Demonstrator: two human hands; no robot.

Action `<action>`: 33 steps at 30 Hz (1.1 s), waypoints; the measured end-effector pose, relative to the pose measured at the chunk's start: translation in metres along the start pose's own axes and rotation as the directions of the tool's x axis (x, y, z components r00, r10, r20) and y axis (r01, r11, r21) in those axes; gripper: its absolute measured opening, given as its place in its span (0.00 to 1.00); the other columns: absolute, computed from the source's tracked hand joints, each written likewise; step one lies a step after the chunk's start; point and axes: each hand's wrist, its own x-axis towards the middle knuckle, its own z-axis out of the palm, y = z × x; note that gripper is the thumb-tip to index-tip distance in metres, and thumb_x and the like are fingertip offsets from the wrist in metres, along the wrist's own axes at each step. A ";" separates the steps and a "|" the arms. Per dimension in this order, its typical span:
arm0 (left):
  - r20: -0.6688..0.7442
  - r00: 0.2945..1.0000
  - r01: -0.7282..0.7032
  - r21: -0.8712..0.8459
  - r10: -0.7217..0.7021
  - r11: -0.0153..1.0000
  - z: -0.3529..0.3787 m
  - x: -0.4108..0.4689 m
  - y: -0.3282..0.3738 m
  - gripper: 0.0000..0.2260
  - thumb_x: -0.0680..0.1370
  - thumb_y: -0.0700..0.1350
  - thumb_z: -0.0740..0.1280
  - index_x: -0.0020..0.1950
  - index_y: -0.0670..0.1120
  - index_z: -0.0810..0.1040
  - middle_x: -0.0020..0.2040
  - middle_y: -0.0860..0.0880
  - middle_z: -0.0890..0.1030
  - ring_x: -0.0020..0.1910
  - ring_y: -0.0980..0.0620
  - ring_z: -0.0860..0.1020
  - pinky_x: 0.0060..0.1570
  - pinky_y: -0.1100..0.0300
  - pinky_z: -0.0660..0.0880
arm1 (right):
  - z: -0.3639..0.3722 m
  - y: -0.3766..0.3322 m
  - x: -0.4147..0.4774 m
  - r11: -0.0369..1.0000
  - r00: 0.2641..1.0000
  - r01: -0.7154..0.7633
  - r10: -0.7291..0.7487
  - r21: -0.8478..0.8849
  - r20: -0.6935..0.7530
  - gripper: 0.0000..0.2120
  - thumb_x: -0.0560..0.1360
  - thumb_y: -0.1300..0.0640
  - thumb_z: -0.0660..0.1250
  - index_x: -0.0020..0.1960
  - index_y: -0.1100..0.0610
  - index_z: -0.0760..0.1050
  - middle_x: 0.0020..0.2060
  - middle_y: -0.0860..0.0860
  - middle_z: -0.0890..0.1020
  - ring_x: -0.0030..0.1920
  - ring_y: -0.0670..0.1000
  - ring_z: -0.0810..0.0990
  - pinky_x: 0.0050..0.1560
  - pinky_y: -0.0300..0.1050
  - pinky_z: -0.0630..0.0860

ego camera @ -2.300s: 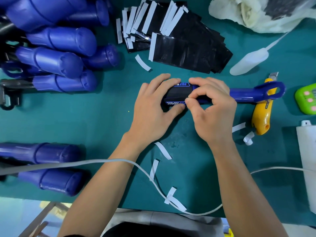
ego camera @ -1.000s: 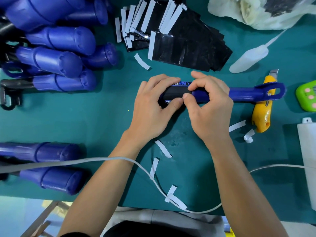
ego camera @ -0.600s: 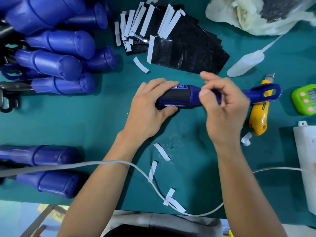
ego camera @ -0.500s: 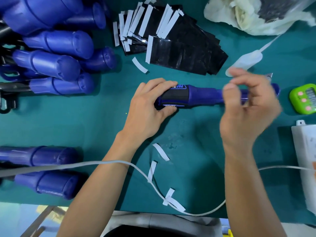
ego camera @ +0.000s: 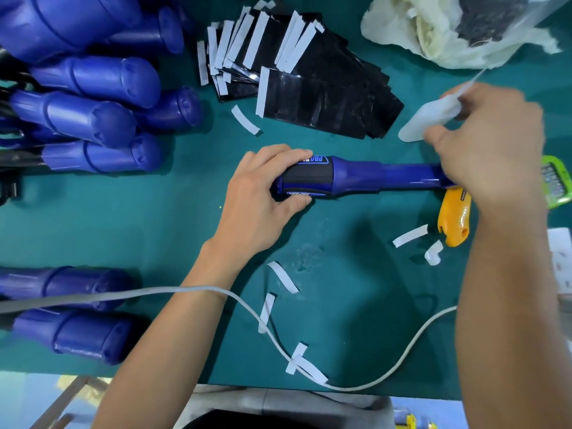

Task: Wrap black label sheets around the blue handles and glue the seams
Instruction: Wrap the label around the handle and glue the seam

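Observation:
A blue handle (ego camera: 365, 178) lies across the middle of the green table (ego camera: 154, 212), with a black label (ego camera: 306, 181) wrapped round its thick left end. My left hand (ego camera: 260, 193) grips that wrapped end. My right hand (ego camera: 492, 150) is at the far right, its fingers curled round a white squeeze bottle with a long thin nozzle (ego camera: 424, 119). A fanned heap of black label sheets with white backing strips (ego camera: 309, 88) lies just beyond the handle.
Several bare blue handles (ego camera: 93, 119) are piled at the far left, two more (ego camera: 71, 311) near the front left. A yellow utility knife (ego camera: 453, 218), a green timer (ego camera: 555, 181), white backing strips (ego camera: 281, 277), a white cable (ego camera: 247, 308) and a bag of rags (ego camera: 448, 29) lie around.
My right hand let go of the labelled end, swung right and took hold of the white squeeze bottle. My left hand kept its grip on the handle.

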 end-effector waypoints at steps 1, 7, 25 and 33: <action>-0.002 1.000 0.003 0.001 -0.003 1.000 0.000 0.000 0.000 0.28 0.69 0.44 0.81 0.69 0.53 0.80 0.63 0.59 0.77 0.51 0.52 0.71 0.57 0.70 0.65 | 0.000 0.001 -0.003 1.000 0.999 0.024 -0.024 0.007 -0.035 0.13 0.75 0.49 0.70 0.58 0.53 0.81 0.52 0.54 0.87 0.55 0.64 0.81 0.65 0.58 0.72; -0.002 1.000 0.013 -0.010 -0.013 1.000 0.000 0.001 0.002 0.28 0.68 0.43 0.82 0.67 0.53 0.80 0.62 0.58 0.78 0.52 0.50 0.74 0.58 0.68 0.66 | 0.007 -0.014 -0.051 0.724 0.899 0.284 0.027 0.629 -0.438 0.09 0.75 0.59 0.71 0.54 0.51 0.77 0.46 0.35 0.80 0.49 0.41 0.80 0.53 0.41 0.77; 0.013 0.999 0.038 -0.039 -0.038 0.999 0.001 0.002 0.000 0.29 0.66 0.41 0.82 0.63 0.58 0.78 0.58 0.66 0.76 0.53 0.53 0.73 0.55 0.72 0.66 | 0.034 -0.028 -0.082 -0.077 0.988 -0.123 -0.105 0.989 0.114 0.10 0.74 0.57 0.68 0.55 0.54 0.76 0.45 0.50 0.83 0.44 0.55 0.78 0.42 0.45 0.73; 0.025 0.999 0.024 -0.041 -0.023 0.999 0.001 0.003 -0.001 0.28 0.67 0.43 0.80 0.64 0.58 0.78 0.58 0.68 0.75 0.53 0.52 0.73 0.55 0.71 0.66 | 0.041 -0.022 -0.079 -0.063 0.976 -0.218 -0.005 0.974 0.218 0.15 0.70 0.60 0.70 0.56 0.56 0.74 0.38 0.50 0.83 0.34 0.50 0.75 0.33 0.39 0.67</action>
